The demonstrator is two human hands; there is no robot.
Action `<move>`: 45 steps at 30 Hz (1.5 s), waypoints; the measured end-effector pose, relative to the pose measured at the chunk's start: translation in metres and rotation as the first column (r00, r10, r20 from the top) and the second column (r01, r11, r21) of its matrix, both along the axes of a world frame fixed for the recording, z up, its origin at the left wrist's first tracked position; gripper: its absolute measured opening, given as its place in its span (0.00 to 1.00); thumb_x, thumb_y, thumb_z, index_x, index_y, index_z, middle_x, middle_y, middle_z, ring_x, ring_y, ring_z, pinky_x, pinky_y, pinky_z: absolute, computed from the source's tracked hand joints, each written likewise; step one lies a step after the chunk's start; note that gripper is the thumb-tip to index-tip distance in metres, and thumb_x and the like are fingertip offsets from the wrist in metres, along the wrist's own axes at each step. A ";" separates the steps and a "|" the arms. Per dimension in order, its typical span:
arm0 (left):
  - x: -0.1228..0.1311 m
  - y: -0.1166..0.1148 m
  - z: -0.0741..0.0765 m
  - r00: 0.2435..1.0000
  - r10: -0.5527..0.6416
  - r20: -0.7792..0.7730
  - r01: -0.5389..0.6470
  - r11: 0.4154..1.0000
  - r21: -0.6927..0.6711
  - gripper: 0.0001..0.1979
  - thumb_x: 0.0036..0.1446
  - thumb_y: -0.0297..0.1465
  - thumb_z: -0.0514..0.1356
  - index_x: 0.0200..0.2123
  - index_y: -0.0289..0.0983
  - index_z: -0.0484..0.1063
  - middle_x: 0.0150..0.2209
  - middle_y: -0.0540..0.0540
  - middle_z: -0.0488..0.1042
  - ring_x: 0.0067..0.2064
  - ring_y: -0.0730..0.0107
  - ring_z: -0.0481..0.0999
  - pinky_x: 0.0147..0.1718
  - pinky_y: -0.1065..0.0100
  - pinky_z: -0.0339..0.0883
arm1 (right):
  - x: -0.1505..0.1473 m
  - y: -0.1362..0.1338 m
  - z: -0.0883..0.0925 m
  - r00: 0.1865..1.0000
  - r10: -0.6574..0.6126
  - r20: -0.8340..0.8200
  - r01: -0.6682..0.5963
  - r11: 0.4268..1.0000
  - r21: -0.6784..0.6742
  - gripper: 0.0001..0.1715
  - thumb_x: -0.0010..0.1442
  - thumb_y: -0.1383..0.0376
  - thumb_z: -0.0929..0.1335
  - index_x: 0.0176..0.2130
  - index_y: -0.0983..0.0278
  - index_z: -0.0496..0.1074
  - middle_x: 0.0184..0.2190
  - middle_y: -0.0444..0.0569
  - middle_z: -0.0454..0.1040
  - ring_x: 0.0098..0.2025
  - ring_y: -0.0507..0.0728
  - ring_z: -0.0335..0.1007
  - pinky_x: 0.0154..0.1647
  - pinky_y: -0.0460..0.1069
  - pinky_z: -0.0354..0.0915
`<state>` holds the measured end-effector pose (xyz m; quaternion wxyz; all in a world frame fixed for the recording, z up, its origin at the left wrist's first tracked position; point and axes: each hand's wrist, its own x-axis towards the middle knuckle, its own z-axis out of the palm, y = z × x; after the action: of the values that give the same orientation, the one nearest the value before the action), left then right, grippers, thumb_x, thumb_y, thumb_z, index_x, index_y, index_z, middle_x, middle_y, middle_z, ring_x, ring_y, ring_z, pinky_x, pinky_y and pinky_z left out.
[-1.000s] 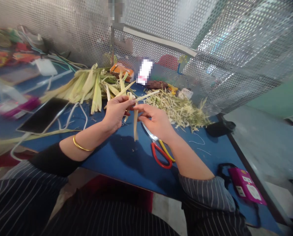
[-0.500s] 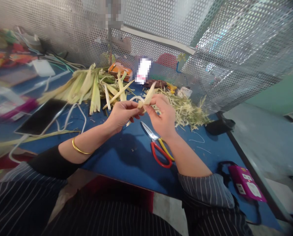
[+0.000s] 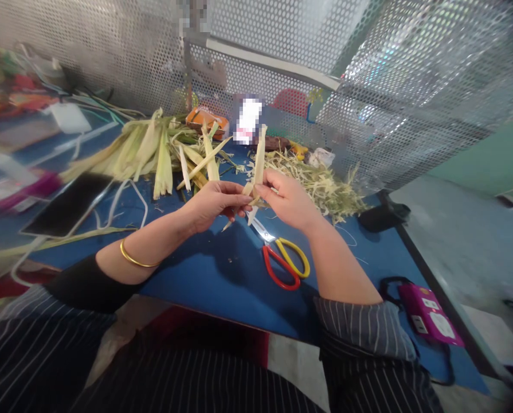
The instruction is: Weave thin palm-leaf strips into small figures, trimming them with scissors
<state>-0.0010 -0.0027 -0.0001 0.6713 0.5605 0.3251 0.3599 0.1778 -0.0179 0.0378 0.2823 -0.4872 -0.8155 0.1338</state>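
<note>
Between my two hands is a pale corn husk strip [image 3: 260, 155], its long end pointing up and a short tip hanging below the fingers. My left hand [image 3: 224, 202] pinches folded husk between thumb and fingers. On the other side, my right hand [image 3: 284, 195] pinches the upright strip near its lower part. Just under the hands, scissors [image 3: 282, 258] with one red and one yellow handle lie on the blue table [image 3: 222, 287]. How the folded husk is joined inside the fingers is partly hidden.
A pile of corn husks [image 3: 142, 149] lies to the left and shredded husk [image 3: 325, 189] to the right. A phone [image 3: 67, 206] with a white cable is at the left. A black cylinder [image 3: 383, 218] and a purple box [image 3: 430, 315] sit near the right edge. Perforated mesh [image 3: 273, 63] stands behind.
The husk strip now stands more upright and shows longer above my fingers. My right hand has moved slightly right and down, uncovering more of the scissors' yellow handle.
</note>
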 end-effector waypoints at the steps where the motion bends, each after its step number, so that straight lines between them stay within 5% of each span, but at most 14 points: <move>1: 0.000 0.000 0.000 1.000 0.017 -0.007 -0.017 1.000 0.000 0.09 0.46 0.34 0.65 0.28 0.33 0.74 0.27 0.47 0.74 0.24 0.77 0.69 0.20 0.75 0.60 | 0.000 -0.001 0.000 1.000 -0.012 0.012 0.012 1.000 0.016 0.09 0.59 0.63 0.61 0.27 0.63 0.58 0.24 0.43 0.61 0.27 0.51 0.57 0.28 0.47 0.50; 9: 0.002 -0.002 0.001 0.989 0.117 -0.086 -0.104 0.985 0.137 0.09 0.48 0.34 0.63 0.30 0.33 0.74 0.29 0.45 0.76 0.25 0.77 0.70 0.21 0.74 0.60 | -0.003 0.001 -0.007 0.998 -0.042 -0.038 0.042 0.999 0.007 0.10 0.59 0.63 0.61 0.26 0.62 0.58 0.22 0.41 0.61 0.25 0.50 0.56 0.28 0.47 0.51; 15: 0.003 -0.002 0.001 0.979 0.171 -0.111 -0.151 0.975 0.165 0.09 0.49 0.34 0.62 0.31 0.34 0.75 0.30 0.44 0.77 0.25 0.78 0.71 0.20 0.75 0.60 | -0.012 0.006 -0.024 0.944 -0.258 -0.205 0.241 0.965 -0.103 0.13 0.59 0.60 0.61 0.25 0.62 0.57 0.19 0.41 0.62 0.20 0.49 0.57 0.25 0.47 0.51; 24: 0.007 -0.006 0.002 0.983 0.147 -0.113 -0.134 0.984 0.115 0.13 0.47 0.39 0.64 0.28 0.34 0.75 0.27 0.44 0.76 0.25 0.76 0.71 0.24 0.72 0.65 | -0.022 -0.001 -0.029 0.930 -0.358 -0.086 0.365 0.927 0.087 0.11 0.57 0.61 0.62 0.24 0.61 0.59 0.17 0.40 0.60 0.20 0.50 0.51 0.24 0.48 0.47; 31: 0.007 -0.006 -0.002 0.976 0.194 -0.099 -0.175 0.969 0.175 0.10 0.45 0.34 0.65 0.28 0.34 0.73 0.25 0.47 0.74 0.23 0.78 0.70 0.20 0.74 0.60 | -0.020 0.005 -0.033 0.916 -0.261 -0.304 0.217 0.961 -0.169 0.13 0.59 0.57 0.61 0.27 0.62 0.62 0.18 0.41 0.66 0.18 0.49 0.59 0.22 0.46 0.53; 37: 0.008 -0.006 -0.003 0.965 0.238 -0.111 -0.213 0.956 0.201 0.08 0.47 0.32 0.62 0.31 0.34 0.73 0.23 0.49 0.72 0.23 0.77 0.70 0.21 0.74 0.60 | -0.019 0.005 -0.033 0.926 -0.299 -0.230 0.296 0.954 -0.051 0.13 0.58 0.57 0.62 0.27 0.62 0.63 0.17 0.41 0.64 0.20 0.50 0.58 0.24 0.46 0.51; 42: 0.007 -0.004 -0.001 0.961 0.260 -0.092 -0.241 0.953 0.185 0.07 0.47 0.32 0.61 0.30 0.34 0.73 0.24 0.48 0.72 0.25 0.78 0.69 0.21 0.74 0.60 | -0.014 0.007 -0.027 0.961 -0.198 -0.191 0.163 0.969 -0.183 0.16 0.59 0.54 0.62 0.27 0.63 0.65 0.19 0.41 0.65 0.21 0.49 0.57 0.24 0.46 0.51; 45: 0.007 -0.003 -0.003 0.967 0.240 -0.086 -0.223 0.959 0.175 0.08 0.48 0.32 0.61 0.31 0.34 0.73 0.24 0.49 0.71 0.24 0.78 0.69 0.22 0.74 0.60 | -0.010 0.010 -0.025 0.976 -0.172 -0.133 0.153 0.978 -0.144 0.16 0.57 0.56 0.64 0.24 0.63 0.64 0.18 0.40 0.62 0.21 0.48 0.55 0.24 0.46 0.49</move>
<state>0.0064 -0.0061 -0.0036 0.5579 0.5901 0.3932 0.4312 0.1675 -0.0081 0.0132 0.3176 -0.5591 -0.7395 0.1995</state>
